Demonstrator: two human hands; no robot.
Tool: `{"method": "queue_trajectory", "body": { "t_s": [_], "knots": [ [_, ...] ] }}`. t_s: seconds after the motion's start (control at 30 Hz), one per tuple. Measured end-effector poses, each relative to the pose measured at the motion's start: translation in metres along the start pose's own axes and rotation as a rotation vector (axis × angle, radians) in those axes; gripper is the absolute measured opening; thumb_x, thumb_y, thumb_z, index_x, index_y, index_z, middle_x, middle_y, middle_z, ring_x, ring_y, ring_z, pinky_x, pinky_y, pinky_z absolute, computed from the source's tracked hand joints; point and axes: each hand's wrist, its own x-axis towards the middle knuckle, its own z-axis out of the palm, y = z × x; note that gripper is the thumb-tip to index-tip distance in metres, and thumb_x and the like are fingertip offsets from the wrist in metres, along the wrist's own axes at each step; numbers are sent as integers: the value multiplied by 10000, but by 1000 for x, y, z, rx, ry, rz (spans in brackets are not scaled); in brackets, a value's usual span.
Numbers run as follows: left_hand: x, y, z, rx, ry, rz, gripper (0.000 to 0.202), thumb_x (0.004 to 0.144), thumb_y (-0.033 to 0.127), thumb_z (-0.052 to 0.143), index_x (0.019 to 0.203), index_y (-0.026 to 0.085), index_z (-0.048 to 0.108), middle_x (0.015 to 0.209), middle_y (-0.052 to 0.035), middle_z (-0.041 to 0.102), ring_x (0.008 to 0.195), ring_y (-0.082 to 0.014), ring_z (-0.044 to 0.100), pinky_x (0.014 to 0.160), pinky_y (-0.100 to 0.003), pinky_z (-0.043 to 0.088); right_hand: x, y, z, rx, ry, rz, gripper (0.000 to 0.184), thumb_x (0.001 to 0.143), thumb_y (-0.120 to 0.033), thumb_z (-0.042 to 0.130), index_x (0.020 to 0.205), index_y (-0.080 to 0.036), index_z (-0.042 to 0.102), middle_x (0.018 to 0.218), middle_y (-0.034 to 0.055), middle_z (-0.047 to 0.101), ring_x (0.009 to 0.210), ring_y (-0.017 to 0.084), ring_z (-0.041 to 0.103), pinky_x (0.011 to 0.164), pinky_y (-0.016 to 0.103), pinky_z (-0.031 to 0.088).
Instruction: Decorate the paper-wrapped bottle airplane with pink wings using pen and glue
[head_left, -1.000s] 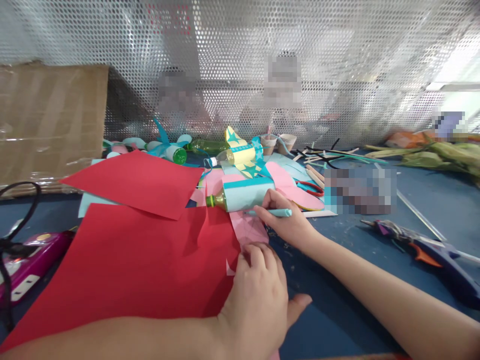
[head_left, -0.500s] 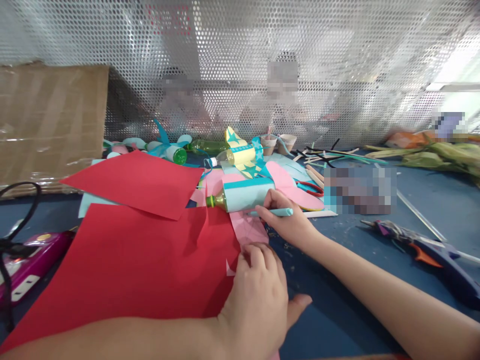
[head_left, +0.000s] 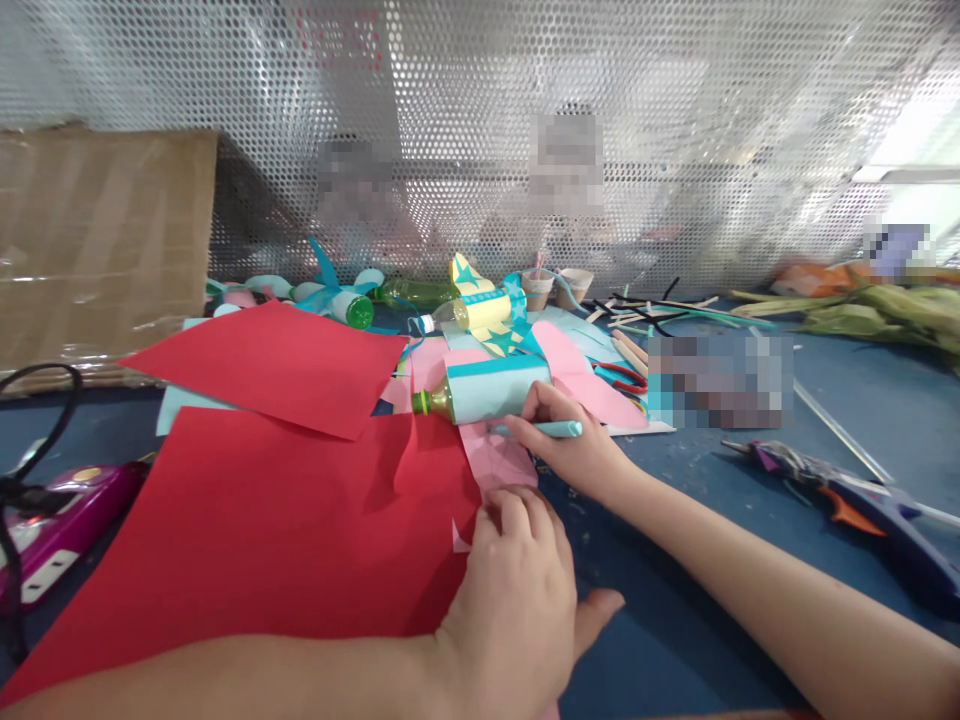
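My right hand grips a light teal pen, its tip down on a pink paper piece on the blue table. My left hand presses the near end of that pink piece with curled fingertips, beside a large red paper sheet. Just beyond the pen lies a plastic bottle wrapped in light blue paper with a green neck. A second red sheet overlaps the first, farther left.
A purple device with a black cord sits at the left. A glue gun lies at the right. Red-handled scissors, craft sticks, a yellow bottle plane and small cups sit behind. Cardboard leans on the perforated metal screen.
My right hand and the pen shifted very slightly over the pink paper. My left hand has stayed put.
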Motion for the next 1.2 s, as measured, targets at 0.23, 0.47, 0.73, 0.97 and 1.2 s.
{"method": "queue_trajectory", "body": {
  "t_s": [0.23,0.47,0.73,0.97,1.2],
  "knots": [
    [-1,0,1,6,-20,2,726,781,672,535,1060,23,704,942,-215,696,813,-302,611,637,-379,544,-1,-3,-1,-31,4,12,234,787,-329,568,665,-236,392,572,-58,456,540,122,423,506,262,328],
    [-1,0,1,-21,-13,-3,729,770,662,562,1055,6,701,937,-227,689,815,-315,612,637,-394,547,-1,-1,-1,-26,40,1,236,784,-323,567,658,-236,388,557,-62,440,518,117,408,486,259,311],
    [-2,0,1,-5,-12,-3,731,777,667,550,1058,9,699,934,-222,684,812,-304,601,633,-386,539,-2,-5,-1,-38,30,15,237,789,-311,571,661,-236,386,562,-63,447,530,119,426,503,260,329],
    [-1,1,0,23,-40,12,720,798,676,509,1061,35,703,940,-214,681,819,-295,595,633,-378,530,-1,-2,-1,-13,20,8,239,793,-336,572,671,-240,390,570,-57,458,529,126,426,491,264,329],
    [-1,1,-1,1,-11,2,729,768,670,557,1041,12,707,913,-215,689,790,-300,601,622,-382,544,-1,-3,0,45,32,5,252,795,-340,579,666,-237,388,552,-60,457,523,121,438,512,264,347]
  ]
}}
